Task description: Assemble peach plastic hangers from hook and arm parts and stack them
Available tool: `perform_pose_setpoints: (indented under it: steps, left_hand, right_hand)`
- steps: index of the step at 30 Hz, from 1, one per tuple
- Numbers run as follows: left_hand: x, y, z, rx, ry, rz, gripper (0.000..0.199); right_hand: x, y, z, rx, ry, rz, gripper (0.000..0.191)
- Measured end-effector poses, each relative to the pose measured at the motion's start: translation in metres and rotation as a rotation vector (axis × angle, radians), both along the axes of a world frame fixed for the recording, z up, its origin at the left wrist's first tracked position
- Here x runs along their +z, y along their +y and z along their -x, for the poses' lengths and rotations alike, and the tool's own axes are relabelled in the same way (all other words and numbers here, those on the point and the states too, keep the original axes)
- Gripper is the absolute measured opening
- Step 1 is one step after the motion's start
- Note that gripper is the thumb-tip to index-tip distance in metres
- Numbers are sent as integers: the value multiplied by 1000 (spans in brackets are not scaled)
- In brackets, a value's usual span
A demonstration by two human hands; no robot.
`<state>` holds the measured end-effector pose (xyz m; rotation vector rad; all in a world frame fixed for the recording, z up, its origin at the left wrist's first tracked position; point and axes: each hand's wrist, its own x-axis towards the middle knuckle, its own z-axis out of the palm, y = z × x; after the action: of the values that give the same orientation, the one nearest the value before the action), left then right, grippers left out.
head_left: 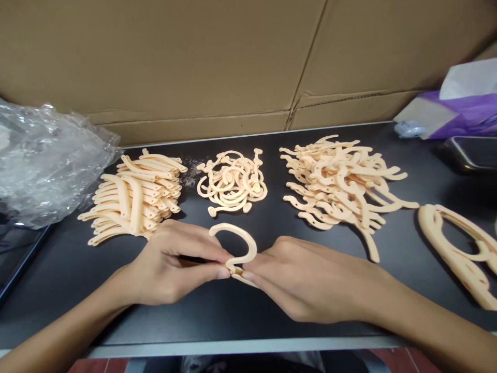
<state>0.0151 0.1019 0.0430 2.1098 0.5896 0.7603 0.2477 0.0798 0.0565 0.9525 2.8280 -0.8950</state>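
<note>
Firstly, we list brown cardboard (pixel 202 62), one expanse, upright along the far side of a black tabletop (pixel 171 321). Next comes clear plastic wrap (pixel 46 160), one crumpled heap, at the far left. Our right hand (pixel 306 280) has thumb and forefinger closed on a slender pale piece (pixel 244 281); our left hand (pixel 174 261) has thumb and forefinger pinched together at the base of a pale hook. Of loose stock we count three piles, all pale peach: wavy arms (pixel 341 181), heaped and splayed, beyond the right hand; smoother curved arms (pixel 132 194), stacked closely, beyond the left hand; and hooks with round ends (pixel 233 181), tangled, between those two. We enter one purple-and-white packet (pixel 458 111), white sheet at its top, in the far right corner; one looped peach assembly (pixel 454 254), lying at the right edge; and one dark, glossy object (pixel 473 153), partly cut off, just in front of the packet. Smallest, we record the single pale hook (pixel 252 246), raised between our two hands near the front of the tabletop, its curve upward and opening leftward, its foot meeting the slender piece.
</note>
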Motion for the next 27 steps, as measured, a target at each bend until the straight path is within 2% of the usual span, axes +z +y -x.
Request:
perform_pose_setpoints:
  steps: [8,19,27]
  left_hand:
    - [-5,-1,1,-5,33,-12,14]
    - [1,0,-1,5,1,32,16]
    - [0,-2,0,-53,17,109,19]
  right_hand:
    - [-4,1,-2,39,66,-73,24]
    - [-3,2,-2,0,63,33,21]
    - [-4,4,-2,68,63,26,28]
